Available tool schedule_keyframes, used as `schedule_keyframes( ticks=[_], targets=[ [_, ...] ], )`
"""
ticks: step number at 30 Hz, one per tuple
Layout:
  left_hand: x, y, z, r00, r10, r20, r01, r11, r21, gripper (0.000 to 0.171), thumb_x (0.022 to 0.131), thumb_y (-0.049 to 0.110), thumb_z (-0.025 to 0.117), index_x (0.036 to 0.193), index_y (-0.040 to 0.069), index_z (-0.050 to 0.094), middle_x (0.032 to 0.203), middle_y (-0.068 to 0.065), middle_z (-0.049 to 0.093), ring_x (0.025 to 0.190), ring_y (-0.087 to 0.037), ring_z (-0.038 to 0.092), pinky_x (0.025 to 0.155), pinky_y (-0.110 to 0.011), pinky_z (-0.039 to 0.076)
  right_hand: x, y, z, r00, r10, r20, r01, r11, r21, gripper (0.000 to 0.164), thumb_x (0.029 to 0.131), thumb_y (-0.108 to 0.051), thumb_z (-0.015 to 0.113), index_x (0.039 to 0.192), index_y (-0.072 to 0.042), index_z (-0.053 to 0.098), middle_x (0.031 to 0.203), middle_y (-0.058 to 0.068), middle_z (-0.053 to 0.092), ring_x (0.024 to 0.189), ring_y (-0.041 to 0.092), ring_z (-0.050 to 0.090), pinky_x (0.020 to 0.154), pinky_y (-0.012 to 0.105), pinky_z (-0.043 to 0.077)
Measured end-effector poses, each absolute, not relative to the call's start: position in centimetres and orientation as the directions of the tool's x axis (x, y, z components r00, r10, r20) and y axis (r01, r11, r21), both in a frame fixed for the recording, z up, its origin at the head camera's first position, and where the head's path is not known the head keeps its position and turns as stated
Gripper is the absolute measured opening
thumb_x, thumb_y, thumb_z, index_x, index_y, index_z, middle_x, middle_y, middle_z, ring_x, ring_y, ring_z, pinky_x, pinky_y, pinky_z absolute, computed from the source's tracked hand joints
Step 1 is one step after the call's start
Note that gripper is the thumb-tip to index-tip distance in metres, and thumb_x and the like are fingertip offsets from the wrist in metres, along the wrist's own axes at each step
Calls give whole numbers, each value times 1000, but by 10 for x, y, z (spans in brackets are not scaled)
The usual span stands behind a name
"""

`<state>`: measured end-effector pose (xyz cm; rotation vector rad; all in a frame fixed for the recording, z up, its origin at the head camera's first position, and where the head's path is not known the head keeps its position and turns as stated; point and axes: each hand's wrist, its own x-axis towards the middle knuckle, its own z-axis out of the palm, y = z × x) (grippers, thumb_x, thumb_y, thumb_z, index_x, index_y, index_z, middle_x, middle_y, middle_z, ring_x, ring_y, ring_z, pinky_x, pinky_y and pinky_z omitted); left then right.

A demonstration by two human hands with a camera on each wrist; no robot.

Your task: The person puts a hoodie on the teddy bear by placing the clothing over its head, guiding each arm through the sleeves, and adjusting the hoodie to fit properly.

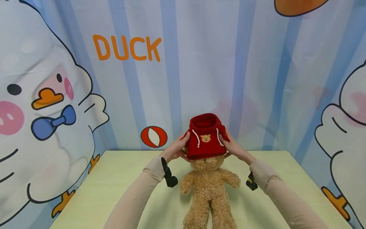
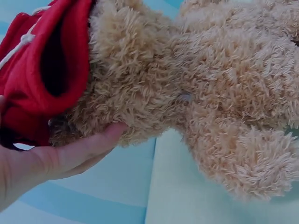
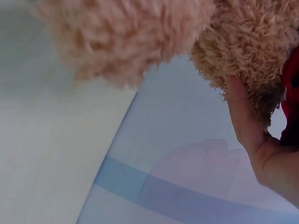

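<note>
A brown teddy bear [image 1: 210, 186] lies on its back on the table, legs toward me. Over the upper part of its head sits a small red hoodie [image 1: 208, 149] with white drawstrings and a bear-face patch, its neck opening facing up and away. My left hand [image 1: 178, 148] grips the hoodie's left side, thumb on the front. On the opposite side my right hand [image 1: 233, 147] holds it the same way. In the left wrist view, fingers [image 2: 96, 144] run along the bear's furry head beside the hem. The right wrist view shows a finger [image 3: 240, 107] touching the head fur.
The pale yellow-green table [image 1: 128, 178] ends at a striped blue curtain [image 1: 206, 63] right behind the hoodie. Cartoon ducks and a red-and-white ball [image 1: 153, 136] are printed on it. Black wrist cameras [image 1: 170, 178] hang below both wrists.
</note>
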<state>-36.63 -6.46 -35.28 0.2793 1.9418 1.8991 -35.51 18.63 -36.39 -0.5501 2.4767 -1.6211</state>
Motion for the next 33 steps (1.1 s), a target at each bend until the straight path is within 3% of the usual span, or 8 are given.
schedule_keyframes(
  ticks=[4, 9, 16, 20, 23, 25, 28, 33],
  targets=[
    [-366, -62, -348, -901, 413, -134, -117, 68, 991, 61, 90, 55, 32, 142, 30, 13, 139, -18, 30, 105, -50, 49, 73, -57, 47, -358, 183, -354, -949, -300, 97, -229, 444, -867, 68, 94, -45, 27, 142, -20, -15, 148, 22, -8, 69, 29, 63, 53, 39, 52],
    [-364, -59, -352, -906, 416, -78, -35, 110, 993, 71, 86, 40, 53, 142, 32, 9, 145, -13, 21, 109, -43, 50, 75, -51, 49, -361, 181, -352, -970, -238, 46, -162, 497, -853, 69, 94, -46, 28, 143, -18, -11, 148, 23, -2, 51, 16, 57, 50, 37, 51],
    [-353, -56, -366, -864, 480, 151, 318, 287, 904, 89, 74, 23, 71, 141, 37, 14, 144, -7, 20, 126, -29, 34, 88, -42, 45, -363, 185, -361, -970, -236, 63, -176, 495, -851, 65, 94, -39, 36, 144, -12, 2, 146, 24, 9, 102, 41, 53, 52, 38, 52],
    [-358, -58, -375, -805, 531, 266, 504, 375, 778, 72, 83, 14, 61, 139, 35, 22, 141, -9, 26, 124, -27, 36, 94, -40, 41, -363, 189, -365, -946, -316, 68, -211, 444, -871, 71, 91, -40, 45, 142, -16, 3, 145, 22, 10, 96, 36, 54, 58, 37, 52],
    [-359, -63, -377, -736, 611, 292, 602, 392, 696, 66, 88, 1, 46, 140, 32, 22, 143, -8, 27, 110, -23, 46, 80, -31, 44, -363, 194, -368, -916, -395, 71, -231, 374, -898, 82, 87, -36, 54, 143, -24, -5, 148, 17, -2, 112, 42, 44, 65, 40, 52],
    [-359, -66, -376, -699, 665, 263, 612, 365, 702, 64, 88, -5, 38, 140, 30, 26, 143, -7, 30, 86, -22, 49, 65, -26, 40, -363, 197, -371, -893, -442, 85, -248, 326, -912, 87, 85, -30, 58, 142, -30, -8, 149, 14, -7, 124, 45, 32, 70, 42, 52],
    [-359, -70, -373, -668, 723, 179, 529, 292, 797, 55, 88, -7, 32, 135, 22, 41, 139, -6, 36, 77, -18, 43, 56, -24, 34, -364, 200, -375, -857, -503, 114, -279, 266, -923, 95, 82, -21, 63, 140, -38, -11, 150, 14, -7, 128, 47, 23, 73, 45, 51],
    [-359, -71, -369, -676, 732, 88, 374, 238, 896, 38, 90, -3, 30, 112, 1, 61, 125, -13, 51, 99, -15, 52, 70, -32, 50, -364, 203, -380, -805, -560, 198, -376, 222, -900, 98, 80, -9, 64, 141, -36, -8, 149, 13, -3, 126, 45, 26, 76, 40, 50]
  ],
)
